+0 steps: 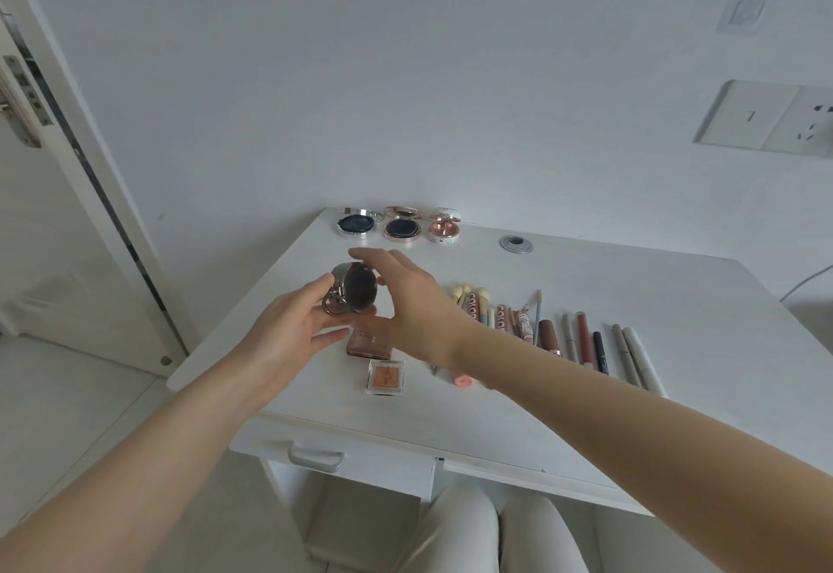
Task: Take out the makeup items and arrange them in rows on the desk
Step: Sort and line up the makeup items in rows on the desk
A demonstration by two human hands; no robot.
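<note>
Both hands are up over the left part of the white counter (586, 302), sharing one round silver compact (354, 287) that is lifted clear of the surface and tilted, its dark round face turned toward the camera. The left hand (288, 329) cups it from the left and below, fingers curled round the rim beside a small metal ring that hangs off the case. The right hand (405, 302) comes in from the right: its fingers arch over the top edge and its thumb sits under the near edge, so this grip pinches the compact too.

Along the far edge of the counter three open round compacts stand in a row: a silver one (356, 224) on the left, a gold-rimmed one (402, 226) in the middle, a rose-coloured one (444, 226) on the right, each just beside the next. Right under the hands lies a brown rectangular palette (369, 344), and nearer still a clear square blush case (385, 376) with an orange pan. A small pink piece (463, 380) lies to its right, partly behind the right forearm.

Further right runs a row of brushes, tubes and pencils (581, 338), laid side by side. A grey cable grommet (516, 244) sits in the counter near the far edge. A drawer handle (315, 457) shows below the near edge.
</note>
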